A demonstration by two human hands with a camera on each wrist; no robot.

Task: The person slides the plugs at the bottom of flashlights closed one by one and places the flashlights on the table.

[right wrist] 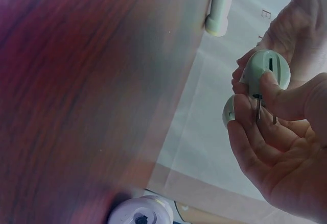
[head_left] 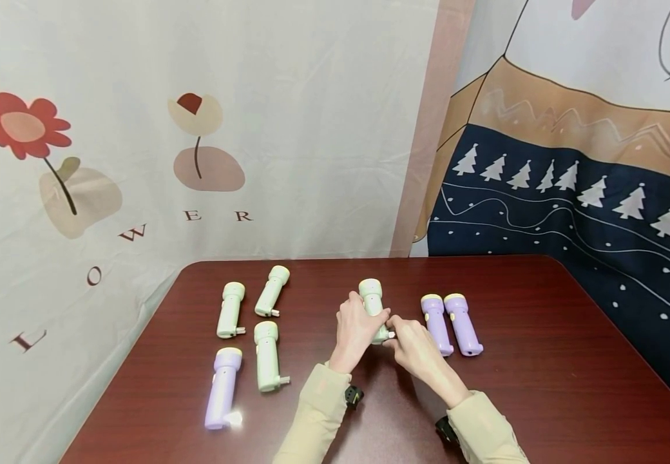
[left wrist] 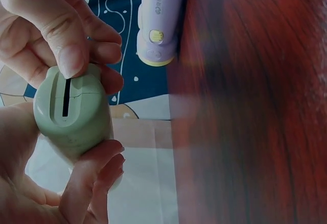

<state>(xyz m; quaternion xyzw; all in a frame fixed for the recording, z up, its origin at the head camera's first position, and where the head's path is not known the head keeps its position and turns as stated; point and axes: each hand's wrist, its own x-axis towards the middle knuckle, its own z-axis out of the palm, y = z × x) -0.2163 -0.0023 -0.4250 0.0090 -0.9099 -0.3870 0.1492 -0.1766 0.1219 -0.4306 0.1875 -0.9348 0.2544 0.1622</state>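
Note:
A pale green flashlight is held over the middle of the table, its wide head pointing away. My left hand grips its body from the left, fingers wrapped round it in the left wrist view. From the right, my right hand pinches its tail end. In the right wrist view the right thumb presses beside the dark slot in the end cap, and metal plug prongs stick out against the fingers. The left wrist view shows the slotted end cap up close, with the prongs hidden there.
Two purple flashlights lie side by side just right of my right hand. Over on the left lie several green flashlights with plugs out, and one purple flashlight near a bright glare. A curtain hangs behind the table.

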